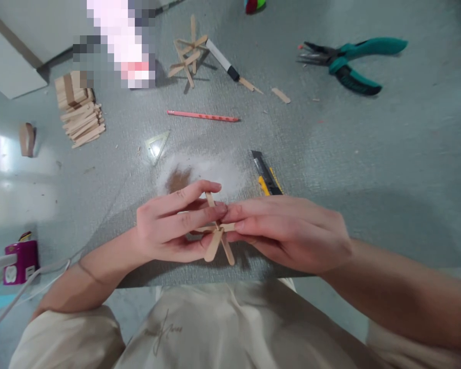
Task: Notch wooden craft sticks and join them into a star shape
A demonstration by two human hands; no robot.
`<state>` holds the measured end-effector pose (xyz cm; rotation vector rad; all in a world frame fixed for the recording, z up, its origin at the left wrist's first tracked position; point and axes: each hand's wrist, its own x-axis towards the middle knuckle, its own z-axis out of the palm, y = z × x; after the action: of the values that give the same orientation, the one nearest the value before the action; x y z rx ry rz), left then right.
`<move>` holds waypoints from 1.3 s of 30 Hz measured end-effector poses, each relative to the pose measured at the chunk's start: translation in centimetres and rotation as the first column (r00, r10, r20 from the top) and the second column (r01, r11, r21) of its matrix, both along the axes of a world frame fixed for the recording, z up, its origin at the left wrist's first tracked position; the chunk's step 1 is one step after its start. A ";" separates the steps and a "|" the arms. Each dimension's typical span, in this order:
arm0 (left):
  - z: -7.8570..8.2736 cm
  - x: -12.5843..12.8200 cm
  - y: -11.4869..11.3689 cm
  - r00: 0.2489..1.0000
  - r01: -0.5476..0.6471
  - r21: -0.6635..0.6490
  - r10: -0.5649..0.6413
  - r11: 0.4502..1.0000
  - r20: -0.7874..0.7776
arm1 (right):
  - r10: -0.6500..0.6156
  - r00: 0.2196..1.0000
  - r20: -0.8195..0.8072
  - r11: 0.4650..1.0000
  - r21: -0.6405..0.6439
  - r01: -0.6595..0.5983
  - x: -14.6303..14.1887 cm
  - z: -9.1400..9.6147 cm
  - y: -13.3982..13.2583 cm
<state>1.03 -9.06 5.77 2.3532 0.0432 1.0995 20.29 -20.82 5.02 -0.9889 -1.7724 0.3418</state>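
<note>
A small cross of wooden craft sticks (217,240) is held between both hands above the near edge of a grey mat (330,169). My left hand (172,223) pinches it from the left, thumb below and fingers over the top. My right hand (292,230) grips it from the right, fingertips pressed on the sticks' joint. Part of the assembly is hidden under the fingers.
On the mat lie a yellow-black utility knife (267,174), a pink pencil (203,116), a marker (223,60), a second stick assembly (188,56), teal pliers (349,59) and a clear triangle ruler (157,145). A stack of sticks (80,115) sits at left. A purple power strip (19,261) lies on the floor.
</note>
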 end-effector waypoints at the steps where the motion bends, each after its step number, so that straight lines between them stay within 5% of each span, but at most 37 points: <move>1: 0.0 0.0 0.0 1.000 0.006 0.001 -0.006 1.000 0.008 | 0.004 1.000 0.002 1.000 -0.015 -0.004 0.1 0.1 0.0; 6: 0.1 0.0 -0.4 1.000 -0.007 -0.092 0.006 0.996 -0.013 | 0.073 0.997 0.027 0.986 -0.150 -0.069 0.6 0.7 0.4; 10: 0.3 -0.2 -0.6 0.998 0.018 -0.238 -0.032 0.971 -0.056 | -0.001 0.998 -0.061 0.996 -0.086 -0.004 0.5 0.3 0.3; 15: 0.5 -0.4 -0.3 0.999 -0.013 -0.065 0.009 0.998 -0.051 | 0.007 0.974 -0.228 0.994 -0.107 -0.033 0.2 -1.1 -0.2; 19: 0.6 -0.6 -0.4 0.995 -0.089 0.059 0.091 0.994 -0.042 | 0.041 0.976 -0.213 0.995 -0.085 -0.060 0.3 -1.7 -0.4; 27: 1.2 -0.9 -0.5 0.992 -0.106 0.092 0.112 0.990 -0.064 | 0.056 0.961 -0.270 0.988 -0.122 -0.091 0.5 -1.6 -0.4; 39: 0.1 -0.4 0.3 0.990 -0.048 -0.159 0.025 0.986 -0.141 | -0.134 0.709 -0.693 0.929 -0.337 -0.153 -0.7 -1.0 0.9</move>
<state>0.63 -8.77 5.92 2.2855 0.2193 0.9115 19.57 -19.92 3.98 -0.9273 -1.0058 0.9637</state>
